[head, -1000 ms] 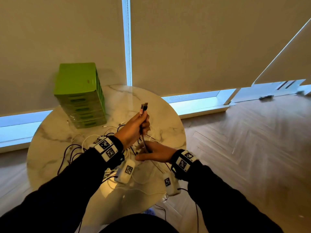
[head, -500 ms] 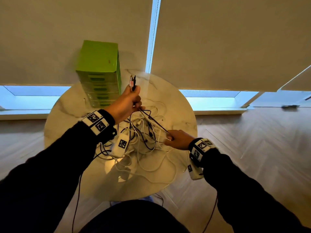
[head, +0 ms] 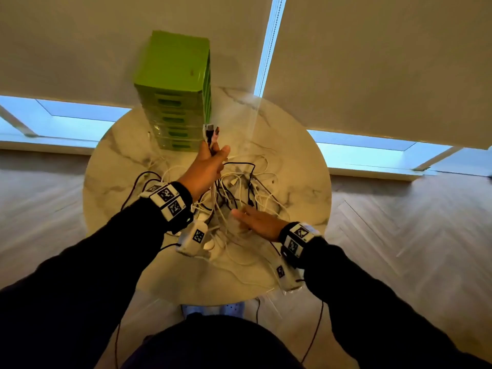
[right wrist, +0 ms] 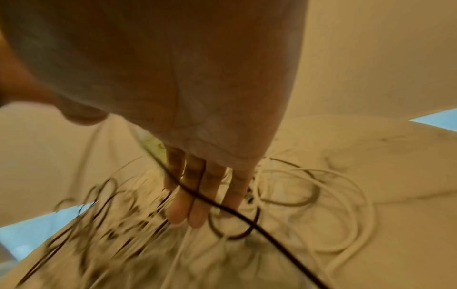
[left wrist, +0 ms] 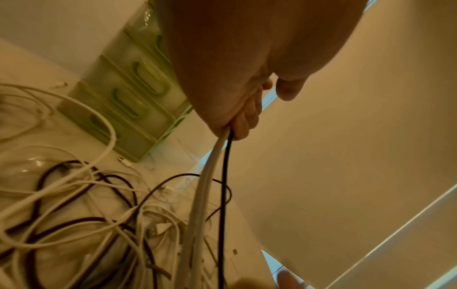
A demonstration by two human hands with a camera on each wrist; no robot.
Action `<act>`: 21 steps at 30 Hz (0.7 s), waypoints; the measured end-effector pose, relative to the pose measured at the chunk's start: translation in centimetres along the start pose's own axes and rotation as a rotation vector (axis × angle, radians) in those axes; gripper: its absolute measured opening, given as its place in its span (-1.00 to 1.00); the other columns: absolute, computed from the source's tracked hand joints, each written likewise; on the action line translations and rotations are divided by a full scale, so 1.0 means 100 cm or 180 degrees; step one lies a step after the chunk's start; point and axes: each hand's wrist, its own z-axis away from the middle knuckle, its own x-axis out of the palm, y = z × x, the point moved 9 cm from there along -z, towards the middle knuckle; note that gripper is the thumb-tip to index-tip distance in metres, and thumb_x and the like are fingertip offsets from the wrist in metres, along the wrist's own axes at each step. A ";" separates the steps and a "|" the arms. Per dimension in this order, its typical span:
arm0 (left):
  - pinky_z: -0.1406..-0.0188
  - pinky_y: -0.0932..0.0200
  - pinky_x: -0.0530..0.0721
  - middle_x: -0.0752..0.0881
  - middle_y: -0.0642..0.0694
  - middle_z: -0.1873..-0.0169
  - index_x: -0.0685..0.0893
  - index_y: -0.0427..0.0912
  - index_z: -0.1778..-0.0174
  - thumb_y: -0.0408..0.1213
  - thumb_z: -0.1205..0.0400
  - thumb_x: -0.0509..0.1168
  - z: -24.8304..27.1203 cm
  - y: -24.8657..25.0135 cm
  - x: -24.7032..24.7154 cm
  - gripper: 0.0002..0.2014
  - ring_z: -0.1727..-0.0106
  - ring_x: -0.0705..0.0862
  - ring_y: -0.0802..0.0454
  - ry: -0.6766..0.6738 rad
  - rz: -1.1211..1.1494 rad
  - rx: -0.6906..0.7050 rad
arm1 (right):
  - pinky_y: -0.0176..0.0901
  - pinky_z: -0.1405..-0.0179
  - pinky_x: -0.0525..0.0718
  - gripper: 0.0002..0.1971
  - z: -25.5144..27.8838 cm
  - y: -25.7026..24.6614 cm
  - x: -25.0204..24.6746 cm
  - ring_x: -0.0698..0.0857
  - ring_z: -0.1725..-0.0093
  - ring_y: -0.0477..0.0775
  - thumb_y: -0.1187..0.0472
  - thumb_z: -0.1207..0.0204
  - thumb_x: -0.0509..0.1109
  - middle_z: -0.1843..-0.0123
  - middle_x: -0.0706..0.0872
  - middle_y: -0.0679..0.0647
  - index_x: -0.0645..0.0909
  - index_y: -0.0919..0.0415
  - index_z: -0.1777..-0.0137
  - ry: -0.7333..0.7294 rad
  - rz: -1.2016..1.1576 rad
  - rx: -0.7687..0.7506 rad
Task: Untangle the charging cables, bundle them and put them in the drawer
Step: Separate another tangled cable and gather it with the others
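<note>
While my left hand [head: 206, 166] grips two plugs [head: 210, 130] mid-frame, my flat, empty right hand [head: 257, 222] reaches the tangle [head: 239, 187]; untangling next needs tracing those cords.

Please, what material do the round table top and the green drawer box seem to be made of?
The table top looks like polished marble or a marble imitation: cream with grey veins and a soft shine. I cannot tell which. The drawer box looks like plastic: even bright green, smooth, slightly see-through drawer fronts with moulded slot handles in the left wrist view.
</note>
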 end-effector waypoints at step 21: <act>0.45 0.23 0.25 0.34 0.14 0.45 0.52 -0.11 -0.08 -0.11 -0.81 0.18 -0.009 -0.022 -0.023 -0.85 0.48 0.29 0.19 0.0446 0.0442 -0.0118 | -0.08 0.09 0.79 -0.87 -0.043 -0.081 -0.171 0.81 0.10 0.13 0.52 -0.48 0.49 0.03 0.83 0.28 0.73 0.32 0.05 0.1433 -0.0864 -0.1105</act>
